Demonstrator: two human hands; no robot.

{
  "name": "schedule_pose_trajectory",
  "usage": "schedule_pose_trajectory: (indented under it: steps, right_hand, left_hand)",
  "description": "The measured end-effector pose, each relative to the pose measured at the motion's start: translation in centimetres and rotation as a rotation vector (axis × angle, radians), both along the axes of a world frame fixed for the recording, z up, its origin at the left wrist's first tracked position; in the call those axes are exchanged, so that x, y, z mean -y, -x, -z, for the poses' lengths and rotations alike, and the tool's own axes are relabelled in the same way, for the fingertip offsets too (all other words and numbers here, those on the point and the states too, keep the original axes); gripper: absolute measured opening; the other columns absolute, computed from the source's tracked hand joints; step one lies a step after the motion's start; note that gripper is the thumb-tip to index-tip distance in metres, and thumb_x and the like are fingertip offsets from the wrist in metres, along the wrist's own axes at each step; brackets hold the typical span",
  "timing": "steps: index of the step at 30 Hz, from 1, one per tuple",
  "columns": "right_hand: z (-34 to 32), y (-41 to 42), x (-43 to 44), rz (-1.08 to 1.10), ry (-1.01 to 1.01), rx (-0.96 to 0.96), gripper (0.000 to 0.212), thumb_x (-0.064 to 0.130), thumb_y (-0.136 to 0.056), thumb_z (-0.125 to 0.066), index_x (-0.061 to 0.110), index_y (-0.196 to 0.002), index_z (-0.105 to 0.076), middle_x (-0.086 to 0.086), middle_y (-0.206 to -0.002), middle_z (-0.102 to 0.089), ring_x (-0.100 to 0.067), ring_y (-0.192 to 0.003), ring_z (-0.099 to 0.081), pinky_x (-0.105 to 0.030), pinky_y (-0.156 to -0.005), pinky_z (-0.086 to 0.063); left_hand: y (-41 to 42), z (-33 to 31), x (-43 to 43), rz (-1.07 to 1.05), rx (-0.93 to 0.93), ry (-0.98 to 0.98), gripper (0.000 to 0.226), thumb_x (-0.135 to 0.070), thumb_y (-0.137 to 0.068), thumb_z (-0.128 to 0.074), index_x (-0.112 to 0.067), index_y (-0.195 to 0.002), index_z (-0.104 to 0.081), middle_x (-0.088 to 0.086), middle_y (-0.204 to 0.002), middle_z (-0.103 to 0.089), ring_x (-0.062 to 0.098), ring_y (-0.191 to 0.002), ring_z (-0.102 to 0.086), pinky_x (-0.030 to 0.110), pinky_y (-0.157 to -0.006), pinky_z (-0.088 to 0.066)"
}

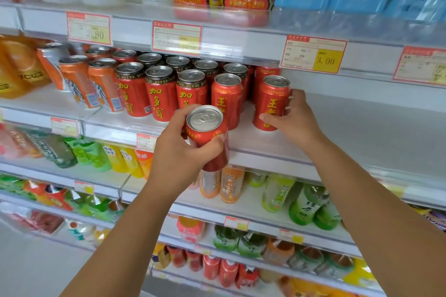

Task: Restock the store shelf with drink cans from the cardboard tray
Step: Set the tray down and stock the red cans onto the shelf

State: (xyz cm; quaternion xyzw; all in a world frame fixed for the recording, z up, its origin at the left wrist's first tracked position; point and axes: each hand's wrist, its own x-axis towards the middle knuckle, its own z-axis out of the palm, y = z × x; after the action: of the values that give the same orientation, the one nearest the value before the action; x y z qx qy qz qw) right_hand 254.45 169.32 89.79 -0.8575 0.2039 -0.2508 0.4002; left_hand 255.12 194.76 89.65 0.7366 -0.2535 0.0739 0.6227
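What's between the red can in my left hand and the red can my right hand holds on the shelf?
Head view: one upright red metal drink can stands on the white shelf between them, then a bare strip of shelf.

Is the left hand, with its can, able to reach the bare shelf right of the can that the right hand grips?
Probably not directly: the right hand, gripping the standing red can, and its forearm lie between the left hand, which holds a second can, and the bare shelf.
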Motion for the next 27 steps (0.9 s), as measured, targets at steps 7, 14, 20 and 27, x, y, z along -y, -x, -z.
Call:
schedule_pose_trajectory:
  steps: [7, 14, 20, 27]
  right_hand:
    - [0.4, -3.6, 0.7, 0.051, 0.039, 0.047, 0.081, 0.034, -0.067, -0.086, 0.014, -0.128, -0.037, -0.008, -0.127, -0.058, -0.023, -0.111, -0.060, -0.033, -0.090, -0.047]
    - [1.3, -5.1, 0.7, 0.053, -0.005, 0.055, 0.086, 0.041, -0.065, -0.086, 0.016, -0.129, -0.034, -0.008, -0.130, -0.054, -0.023, -0.115, -0.057, -0.034, -0.094, -0.048]
    - [0.0, 1.3, -2.7, 0.069, 0.019, 0.213, 0.051, 0.027, -0.083, -0.069, 0.023, -0.128, -0.045, 0.001, -0.116, -0.058, -0.009, -0.101, -0.058, -0.032, -0.091, -0.050]
    - [-0.7, 6.1, -8.1, -0.464, -0.156, 0.126, 0.087, 0.023, -0.071, -0.083, 0.041, -0.139, -0.031, 0.022, -0.129, -0.054, 0.011, -0.115, -0.052, -0.015, -0.097, -0.044]
  left_hand:
    - [-0.1, 0.4, -0.1, -0.009, 0.014, 0.003, 0.049, -0.013, -0.075, -0.082, -0.027, -0.117, -0.061, -0.019, -0.100, -0.070, 0.000, -0.092, -0.065, 0.010, -0.079, -0.047]
    - [-0.1, 0.4, 0.4, -0.001, -0.001, -0.028, 0.048, -0.018, -0.073, -0.084, -0.030, -0.113, -0.061, -0.016, -0.102, -0.069, -0.001, -0.089, -0.064, 0.011, -0.078, -0.047]
    - [-0.2, -0.7, 1.1, 0.048, -0.011, -0.028, 0.046, -0.016, -0.075, -0.083, -0.026, -0.115, -0.063, -0.017, -0.100, -0.070, -0.004, -0.087, -0.064, 0.006, -0.073, -0.044]
    - [-0.3, -3.1, 4.8, 0.136, 0.050, 0.012, 0.049, -0.019, -0.075, -0.083, -0.021, -0.119, -0.062, -0.011, -0.101, -0.072, -0.002, -0.091, -0.067, 0.014, -0.080, -0.050]
